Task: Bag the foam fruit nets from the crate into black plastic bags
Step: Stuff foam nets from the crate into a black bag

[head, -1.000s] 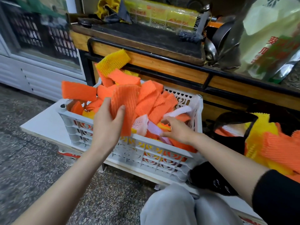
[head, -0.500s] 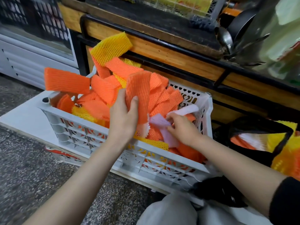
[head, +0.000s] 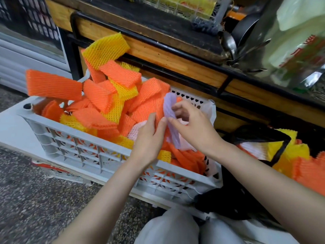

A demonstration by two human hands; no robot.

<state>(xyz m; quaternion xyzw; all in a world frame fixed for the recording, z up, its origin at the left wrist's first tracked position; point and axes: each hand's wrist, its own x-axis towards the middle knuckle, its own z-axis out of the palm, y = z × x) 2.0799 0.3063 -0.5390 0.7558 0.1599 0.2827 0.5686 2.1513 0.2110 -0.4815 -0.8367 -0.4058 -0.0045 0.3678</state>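
Counter (head: 175,59) behind crate (head: 88,148) | left fingers (head: 152,118) grip orange net (head: 158,107) | right fingers (head: 181,105) pinch purple net (head: 169,106)

This looks like a small fruit shop or market stall. A plastic crate (head: 91,152) heaped with foam fruit nets (head: 52,87) sits before a worn wooden surface (head: 175,59) framed in black metal, which carries metal pans (head: 246,30) and printed plastic bags (head: 299,50). A glass-fronted cabinet (head: 31,32) stands to the left above a speckled stone floor (head: 35,199).

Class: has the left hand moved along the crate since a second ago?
Yes. The left hand has shifted right along the crate, towards the right hand pinching the purple net.
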